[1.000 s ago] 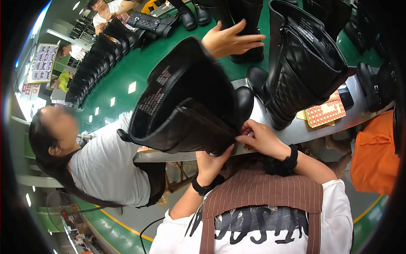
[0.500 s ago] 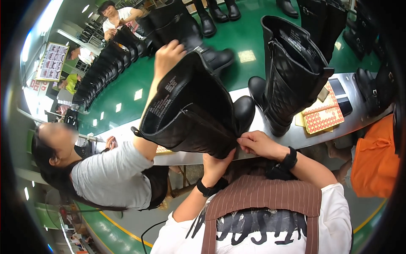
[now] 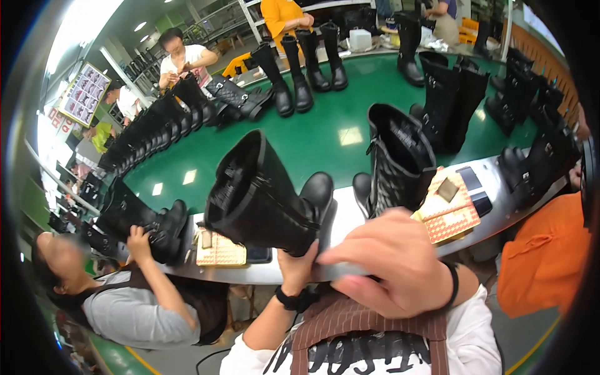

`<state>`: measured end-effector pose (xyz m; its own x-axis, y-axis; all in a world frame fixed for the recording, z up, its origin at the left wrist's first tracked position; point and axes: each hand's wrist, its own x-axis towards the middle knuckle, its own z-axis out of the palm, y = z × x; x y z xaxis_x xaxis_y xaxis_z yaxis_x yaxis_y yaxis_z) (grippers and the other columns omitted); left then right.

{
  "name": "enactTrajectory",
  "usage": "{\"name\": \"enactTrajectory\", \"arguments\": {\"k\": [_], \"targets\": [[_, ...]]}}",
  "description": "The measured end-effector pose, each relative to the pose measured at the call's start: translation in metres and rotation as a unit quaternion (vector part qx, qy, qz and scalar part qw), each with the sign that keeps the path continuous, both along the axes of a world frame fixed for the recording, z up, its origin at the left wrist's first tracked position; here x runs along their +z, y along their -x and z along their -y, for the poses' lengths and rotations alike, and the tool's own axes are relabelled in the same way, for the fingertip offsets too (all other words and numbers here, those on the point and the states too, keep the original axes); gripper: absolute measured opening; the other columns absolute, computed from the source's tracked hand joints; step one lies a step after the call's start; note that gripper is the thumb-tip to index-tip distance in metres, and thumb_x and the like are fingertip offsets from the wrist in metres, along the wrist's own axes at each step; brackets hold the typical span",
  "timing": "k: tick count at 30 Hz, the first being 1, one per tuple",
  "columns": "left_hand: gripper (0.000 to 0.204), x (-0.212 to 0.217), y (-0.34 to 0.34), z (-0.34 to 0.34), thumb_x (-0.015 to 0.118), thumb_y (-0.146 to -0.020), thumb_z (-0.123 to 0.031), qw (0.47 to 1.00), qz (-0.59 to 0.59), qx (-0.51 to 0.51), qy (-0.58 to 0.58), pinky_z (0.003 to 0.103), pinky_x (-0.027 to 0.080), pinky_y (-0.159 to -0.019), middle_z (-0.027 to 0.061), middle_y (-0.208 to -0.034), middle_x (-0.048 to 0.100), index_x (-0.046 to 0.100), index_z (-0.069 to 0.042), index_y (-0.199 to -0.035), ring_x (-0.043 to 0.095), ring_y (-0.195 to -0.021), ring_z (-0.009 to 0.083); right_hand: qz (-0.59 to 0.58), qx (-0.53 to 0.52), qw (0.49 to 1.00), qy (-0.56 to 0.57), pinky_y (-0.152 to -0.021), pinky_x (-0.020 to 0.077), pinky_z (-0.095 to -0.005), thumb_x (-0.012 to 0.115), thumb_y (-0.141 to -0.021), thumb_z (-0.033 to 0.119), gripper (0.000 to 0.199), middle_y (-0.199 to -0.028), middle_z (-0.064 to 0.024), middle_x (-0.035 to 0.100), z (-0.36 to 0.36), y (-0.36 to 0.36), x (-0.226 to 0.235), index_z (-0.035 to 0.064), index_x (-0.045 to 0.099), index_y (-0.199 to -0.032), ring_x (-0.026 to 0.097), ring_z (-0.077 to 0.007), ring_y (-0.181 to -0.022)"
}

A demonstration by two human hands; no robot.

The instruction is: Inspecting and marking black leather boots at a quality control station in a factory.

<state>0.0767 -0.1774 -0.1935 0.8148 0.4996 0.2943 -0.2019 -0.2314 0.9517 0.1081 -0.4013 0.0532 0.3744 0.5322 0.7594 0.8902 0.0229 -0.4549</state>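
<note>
A tall black boot point(image 3: 275, 206) with a side zip leans to the left, its opening turned toward me and its toe pointing away. My left hand point(image 3: 298, 270) is closed round its ankle and heel from below. Raised off the boot and close to me is my right hand point(image 3: 390, 265), with fingers curled and thumb close to the index finger. Motion blurs its fingertips, and whatever they may hold cannot be made out. Just beyond it, a quilted black boot point(image 3: 400, 164) stands upright, its lower part partly hidden by that hand.
Sheets of red-and-white stickers point(image 3: 220, 249) lie left of my boot, with another stack point(image 3: 447, 212) on the right beside a dark flat phone-like object point(image 3: 475, 187). Past the metal ledge point(image 3: 340, 219) runs a green table point(image 3: 250, 131) carrying several boots. A co-worker point(image 3: 144, 300) sits at left, handling a buckled boot point(image 3: 140, 219).
My right hand has left the boot's heel and come up toward me. My left hand still holds the boot. The co-worker's arm has drawn back from across the table to a boot at left.
</note>
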Motion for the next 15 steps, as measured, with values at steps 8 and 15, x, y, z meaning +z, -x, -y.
{"name": "enactTrajectory", "arguments": {"k": [8,15], "targets": [[0.039,0.088,0.033,0.0,0.077,-0.082,-0.031,0.853,-0.351,-0.021,-0.385,0.04,0.053,-0.07,0.0235,-0.092,0.068,0.063,0.003,-0.097,0.066,-0.081,0.04,0.005,-0.388,0.917,0.093,-0.096,0.0444,-0.0426,0.089,-0.059,0.017,0.053,-0.136,-0.0231,0.049,0.043,-0.015,-0.005,0.0089,0.066,-0.105,0.049,-0.0391,-0.128],[0.022,0.175,-0.006,0.053,0.047,-0.1,-0.008,0.954,0.029,-0.266,-0.133,0.028,0.051,-0.075,0.011,-0.095,0.067,0.058,0.004,-0.114,0.065,-0.086,0.0165,-0.023,-0.341,0.937,0.065,-0.086,0.0512,-0.0413,0.089,-0.064,0.017,0.037,-0.13,-0.0346,0.053,0.049,0.004,-0.021,0.0042,0.059,-0.081,0.063,-0.0419,-0.104]]}}
